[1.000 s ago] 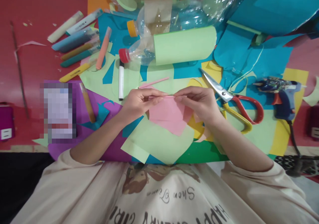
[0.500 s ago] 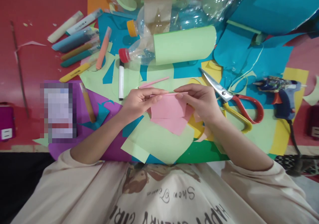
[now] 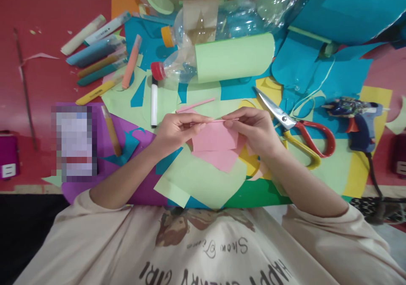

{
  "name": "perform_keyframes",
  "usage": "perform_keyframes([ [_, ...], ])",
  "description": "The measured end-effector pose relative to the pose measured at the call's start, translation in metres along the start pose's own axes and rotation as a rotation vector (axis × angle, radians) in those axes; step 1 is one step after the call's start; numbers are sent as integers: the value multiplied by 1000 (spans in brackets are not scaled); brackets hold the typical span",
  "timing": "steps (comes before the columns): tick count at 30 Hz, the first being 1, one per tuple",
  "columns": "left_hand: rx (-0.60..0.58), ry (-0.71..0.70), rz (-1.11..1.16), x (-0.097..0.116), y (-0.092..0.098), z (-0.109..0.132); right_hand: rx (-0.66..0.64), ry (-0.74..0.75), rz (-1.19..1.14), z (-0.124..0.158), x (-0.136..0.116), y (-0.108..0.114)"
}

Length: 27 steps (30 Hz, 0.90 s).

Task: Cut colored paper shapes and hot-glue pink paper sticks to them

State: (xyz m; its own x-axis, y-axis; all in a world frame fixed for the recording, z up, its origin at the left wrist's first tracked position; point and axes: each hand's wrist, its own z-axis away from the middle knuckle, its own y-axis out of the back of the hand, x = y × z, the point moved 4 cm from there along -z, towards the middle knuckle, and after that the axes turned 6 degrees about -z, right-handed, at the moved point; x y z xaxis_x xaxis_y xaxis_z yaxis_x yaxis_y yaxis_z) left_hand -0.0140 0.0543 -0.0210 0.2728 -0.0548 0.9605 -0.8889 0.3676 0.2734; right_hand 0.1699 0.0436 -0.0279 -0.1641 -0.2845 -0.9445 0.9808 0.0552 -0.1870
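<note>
watching remotely, i see the bare left hand (image 3: 174,128) at nine o'clock and bare right hand (image 3: 260,130) at three pinching the twelve o'clock edge of the rectangular pink paper sheet (image 3: 215,137) between them, and i judge even thumb pressure best keeps it straight.

A red tabletop (image 3: 34,86) spreads left of the left hand (image 3: 177,129), under soft light, and reappears well right of the right hand (image 3: 255,129). Its pale front edge (image 3: 30,189) lies nearer than both hands; beyond that edge, a black area (image 3: 25,226) leftward is unidentifiable, and a grey surface (image 3: 395,242) shows rightward.
</note>
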Motion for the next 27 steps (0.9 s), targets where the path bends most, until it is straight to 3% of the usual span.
perform_keyframes([
  [16,-66,64,38,2,-5,0,-2,30,27,7,-3,-5],
  [27,-14,-3,-64,8,-3,1,-54,-50,46,6,-1,-7],
])
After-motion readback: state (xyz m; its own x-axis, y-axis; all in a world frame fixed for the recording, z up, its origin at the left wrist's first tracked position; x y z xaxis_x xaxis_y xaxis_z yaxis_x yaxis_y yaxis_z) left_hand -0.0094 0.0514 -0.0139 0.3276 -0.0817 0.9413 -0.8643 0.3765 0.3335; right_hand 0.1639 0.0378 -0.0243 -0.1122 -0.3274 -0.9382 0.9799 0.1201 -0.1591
